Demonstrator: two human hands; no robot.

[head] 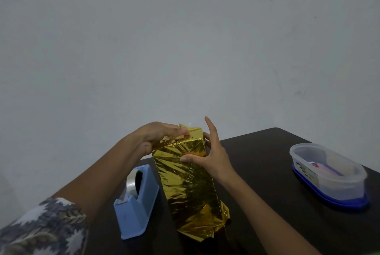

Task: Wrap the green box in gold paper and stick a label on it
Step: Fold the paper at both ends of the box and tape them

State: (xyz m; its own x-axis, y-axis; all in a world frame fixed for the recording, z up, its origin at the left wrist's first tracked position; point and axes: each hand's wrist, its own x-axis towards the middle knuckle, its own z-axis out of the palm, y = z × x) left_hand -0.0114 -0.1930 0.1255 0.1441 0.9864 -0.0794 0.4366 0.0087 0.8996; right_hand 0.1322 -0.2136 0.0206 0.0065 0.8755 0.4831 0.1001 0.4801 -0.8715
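The box stands tilted on the dark table (267, 172), fully covered in crinkled gold paper (189, 182); no green shows. My left hand (158, 135) grips the top left of the wrapped box, its fingers curled over a fold where a bit of clear tape sticks up. My right hand (209, 156) holds the top right side, thumb pressed on the front face, other fingers behind, index finger pointing up. The paper at the near bottom end is bunched in loose folds. No label is in sight.
A light blue tape dispenser (135, 203) with a clear tape roll stands just left of the box. At the right sits a clear oval plastic container (329, 174) on a blue lid, with small items inside. A plain grey wall rises behind the table.
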